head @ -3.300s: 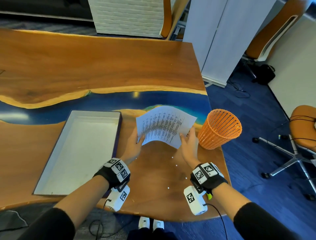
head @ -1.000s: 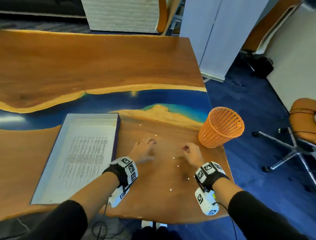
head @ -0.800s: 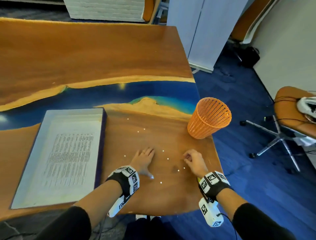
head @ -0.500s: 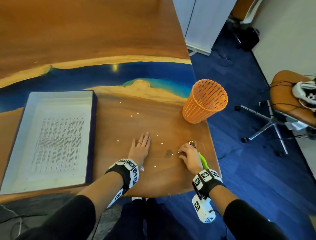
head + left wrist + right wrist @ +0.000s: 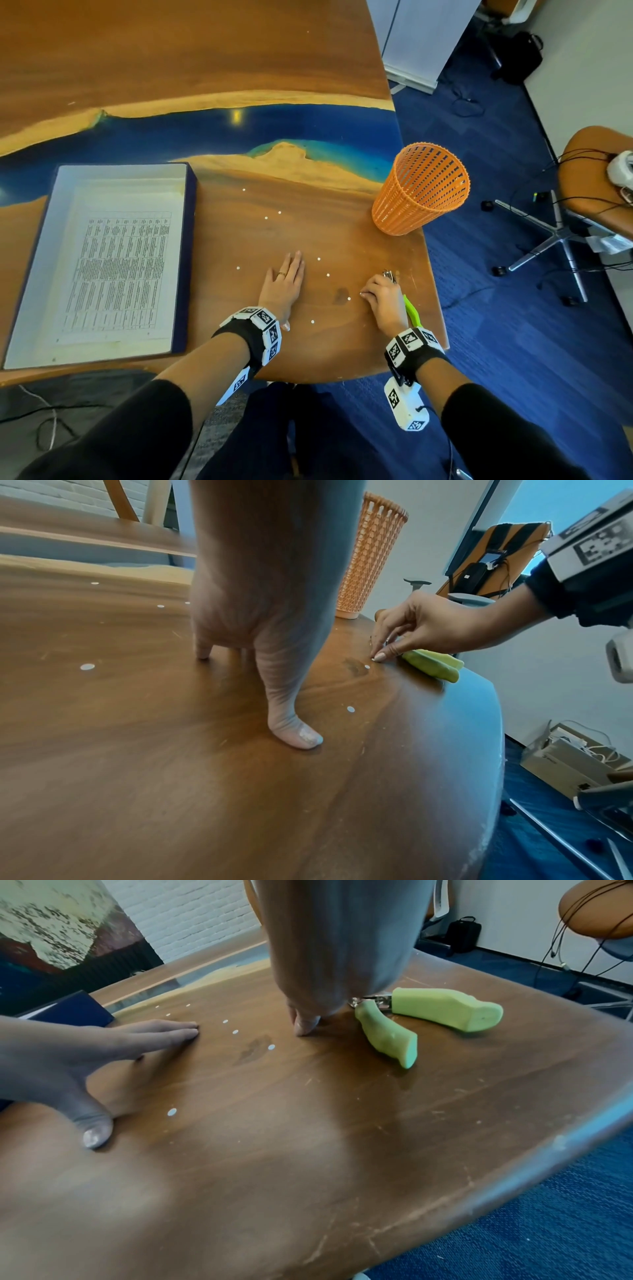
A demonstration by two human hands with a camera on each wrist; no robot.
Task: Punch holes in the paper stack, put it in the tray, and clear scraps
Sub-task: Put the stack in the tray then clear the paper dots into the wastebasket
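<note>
White paper stack lying in tray, so punching + placing looking done. Scraps lying over table (approx. nine). Left hand resting flat, fingers straight; right hand pinching one scrap. Bin waiting nearby.

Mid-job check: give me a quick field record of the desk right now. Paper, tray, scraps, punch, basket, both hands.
paper stack: lying flat inside the tray
tray: on the table, left of both hands
scraps: small white dots scattered on the table
hole punch: green-handled, on the table beside the right hand
basket: orange mesh, upright near the table's right edge
left hand: flat on the table, fingers straight
right hand: fingertips down at a scrap
</note>
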